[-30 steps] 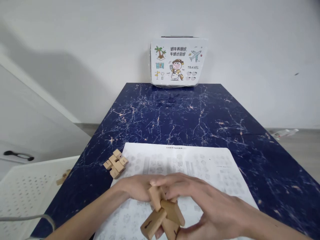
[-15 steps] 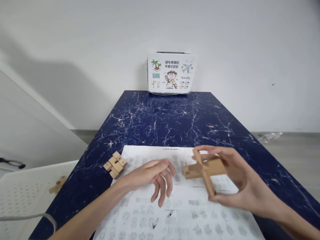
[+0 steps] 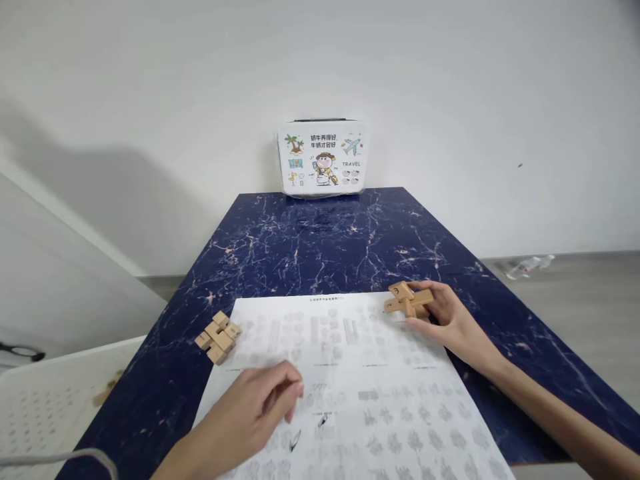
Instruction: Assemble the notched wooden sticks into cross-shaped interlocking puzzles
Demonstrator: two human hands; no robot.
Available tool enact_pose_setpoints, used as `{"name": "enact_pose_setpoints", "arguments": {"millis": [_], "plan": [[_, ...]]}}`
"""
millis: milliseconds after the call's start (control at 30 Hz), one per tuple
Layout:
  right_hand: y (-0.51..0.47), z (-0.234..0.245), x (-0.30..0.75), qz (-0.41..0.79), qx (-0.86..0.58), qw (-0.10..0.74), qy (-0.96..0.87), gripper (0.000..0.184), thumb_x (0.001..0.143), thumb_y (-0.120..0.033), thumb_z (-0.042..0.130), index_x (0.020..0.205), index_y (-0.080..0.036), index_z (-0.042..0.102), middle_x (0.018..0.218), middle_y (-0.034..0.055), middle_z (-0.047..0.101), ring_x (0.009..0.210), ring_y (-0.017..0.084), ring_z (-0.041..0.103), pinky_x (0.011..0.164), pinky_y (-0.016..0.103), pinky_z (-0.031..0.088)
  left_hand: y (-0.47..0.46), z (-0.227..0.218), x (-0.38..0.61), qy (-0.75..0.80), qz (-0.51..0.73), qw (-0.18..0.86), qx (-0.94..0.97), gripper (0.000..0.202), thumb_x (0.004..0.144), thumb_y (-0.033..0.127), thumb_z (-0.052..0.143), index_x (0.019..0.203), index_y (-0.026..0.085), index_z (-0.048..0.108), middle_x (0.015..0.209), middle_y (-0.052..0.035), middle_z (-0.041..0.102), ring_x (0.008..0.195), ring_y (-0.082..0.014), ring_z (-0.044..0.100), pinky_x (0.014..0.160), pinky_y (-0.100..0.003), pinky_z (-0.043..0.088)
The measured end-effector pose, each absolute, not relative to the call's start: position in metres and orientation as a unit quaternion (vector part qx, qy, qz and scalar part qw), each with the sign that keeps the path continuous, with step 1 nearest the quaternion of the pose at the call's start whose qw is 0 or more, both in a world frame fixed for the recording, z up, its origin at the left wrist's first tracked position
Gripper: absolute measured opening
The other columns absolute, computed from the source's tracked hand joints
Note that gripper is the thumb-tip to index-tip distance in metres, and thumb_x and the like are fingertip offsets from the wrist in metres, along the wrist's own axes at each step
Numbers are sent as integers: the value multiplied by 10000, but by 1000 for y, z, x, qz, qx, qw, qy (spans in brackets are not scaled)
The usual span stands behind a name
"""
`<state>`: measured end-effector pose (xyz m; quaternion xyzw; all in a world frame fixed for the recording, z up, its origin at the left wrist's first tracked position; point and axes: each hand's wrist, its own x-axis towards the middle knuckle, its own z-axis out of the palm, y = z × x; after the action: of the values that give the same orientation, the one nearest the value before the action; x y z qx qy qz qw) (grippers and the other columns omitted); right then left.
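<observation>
A wooden interlocking puzzle of crossed, marked bars [image 3: 407,302] is at the far right corner of a printed sheet [image 3: 340,373]. My right hand [image 3: 453,323] grips it from the right, thumb in front and fingers behind. Closer to me, my left hand [image 3: 255,407] hangs over the sheet's left half with its fingers curled in, and nothing shows in them. The sheet carries rows of small grey diagrams, too faint to read. Another wooden block puzzle [image 3: 218,337], fully interlocked, lies by the sheet's upper left edge.
The table [image 3: 310,247] has a dark blue marbled top. At its far end a white illustrated case [image 3: 323,159] stands against the wall. To the left are a white perforated basket [image 3: 35,413] with a wooden piece [image 3: 105,393] and a grey cable [image 3: 60,457].
My right hand has moved away from me with the wooden puzzle, up to the sheet's far corner. My left hand has drawn back toward me, and its spread fingers have curled in.
</observation>
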<state>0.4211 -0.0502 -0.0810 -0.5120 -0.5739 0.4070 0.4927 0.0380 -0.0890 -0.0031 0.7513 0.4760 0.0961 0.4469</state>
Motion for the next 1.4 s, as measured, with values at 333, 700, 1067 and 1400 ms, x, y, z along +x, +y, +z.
{"name": "enact_pose_setpoints", "arguments": {"millis": [333,700,1067,1400], "plan": [[-16,-81,422,395,-520,486,-581,702,803,-572,850,1310,-269,471,1405,150,639,1293,353,639,1113,561,503,-105,-20,26,530,119,414,730,347,1064,439,418,854,214,578,766,-3,650,705,-171,580,607,-261,348],[-6,-80,437,359,-543,442,-617,774,843,-615,795,1447,-291,436,1474,146,589,1320,360,618,1136,563,489,-110,-27,4,564,271,209,752,276,1023,376,499,828,222,617,720,5,646,681,-169,607,662,-257,438],[-38,-22,390,13,-503,486,-715,394,922,-367,737,1270,-266,582,1297,116,648,1248,349,615,1084,566,494,-82,-37,-52,631,330,-85,697,532,921,576,621,1273,188,525,1297,-176,560,1234,-382,551,990,-532,518],[-21,-56,319,342,-401,363,-768,180,1016,-297,589,1194,-272,587,1188,69,678,1038,238,659,918,414,548,-48,-50,-35,710,163,-88,680,954,827,789,549,1445,70,446,1426,-236,480,1319,-465,462,1114,-639,414]]}}
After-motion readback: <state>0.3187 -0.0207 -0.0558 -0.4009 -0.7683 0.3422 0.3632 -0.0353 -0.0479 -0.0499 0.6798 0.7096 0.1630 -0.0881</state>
